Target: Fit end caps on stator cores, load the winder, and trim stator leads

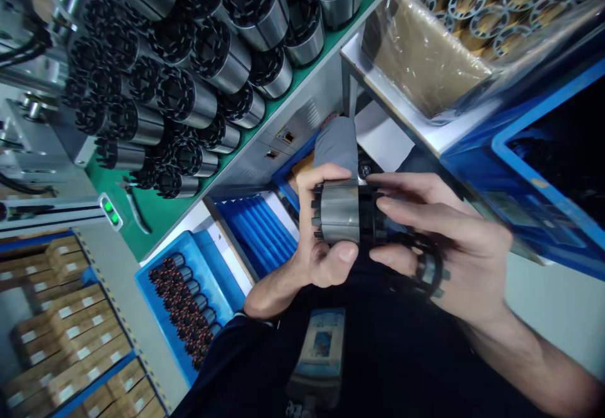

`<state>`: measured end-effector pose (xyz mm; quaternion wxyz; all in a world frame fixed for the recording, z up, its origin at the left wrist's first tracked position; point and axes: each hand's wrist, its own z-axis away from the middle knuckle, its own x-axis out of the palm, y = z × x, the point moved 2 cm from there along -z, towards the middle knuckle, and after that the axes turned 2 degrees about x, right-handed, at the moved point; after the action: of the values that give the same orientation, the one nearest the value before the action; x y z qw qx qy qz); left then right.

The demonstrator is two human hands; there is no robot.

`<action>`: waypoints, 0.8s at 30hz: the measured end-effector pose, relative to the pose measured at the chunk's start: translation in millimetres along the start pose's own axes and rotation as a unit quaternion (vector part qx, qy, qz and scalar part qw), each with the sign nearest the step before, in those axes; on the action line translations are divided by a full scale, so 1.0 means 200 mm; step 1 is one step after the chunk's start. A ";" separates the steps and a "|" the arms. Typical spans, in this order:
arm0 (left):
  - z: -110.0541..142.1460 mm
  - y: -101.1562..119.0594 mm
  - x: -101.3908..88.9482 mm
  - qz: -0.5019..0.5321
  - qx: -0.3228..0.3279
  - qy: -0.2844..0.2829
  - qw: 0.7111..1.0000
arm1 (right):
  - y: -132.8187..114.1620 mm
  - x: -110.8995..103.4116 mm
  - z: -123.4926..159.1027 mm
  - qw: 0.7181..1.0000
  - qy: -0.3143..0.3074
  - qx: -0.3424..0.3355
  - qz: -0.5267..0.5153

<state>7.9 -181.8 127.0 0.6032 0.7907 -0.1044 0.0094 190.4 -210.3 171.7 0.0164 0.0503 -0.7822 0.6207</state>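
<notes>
I hold a metal stator core [339,212], a grey cylinder with black toothed plastic ends, in front of my body. My left hand [321,241] is closed round it, thumb below and fingers over the top. My right hand [444,248] has its fingers pressed on the black end piece [373,216] at the core's right end. A second black toothed ring [428,270] lies against my right palm.
Many more stator cores [198,58] lie on a green bench mat [161,216]. A blue tray [189,292] on the floor holds wound cores. A plastic-lined box [425,52] with grey rings and a blue crate [543,147] stand right. Cardboard boxes [61,330] stack lower left.
</notes>
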 end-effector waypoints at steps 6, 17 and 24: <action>-0.01 -0.02 0.00 0.011 0.017 -0.021 1.000 | 0.00 0.01 0.00 0.998 0.009 0.038 -0.046; -0.05 0.11 0.00 0.012 0.014 -0.058 0.998 | -0.03 -0.05 -0.02 0.997 -0.008 -0.027 0.065; -0.07 0.07 -0.06 0.021 0.021 -0.141 0.990 | 0.00 -0.06 -0.02 0.996 -0.017 -0.046 0.070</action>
<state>-5.4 -170.5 142.1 0.5653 0.7943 -0.2045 -0.0872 201.3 -206.5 171.2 -0.0380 0.0050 -0.8116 0.5830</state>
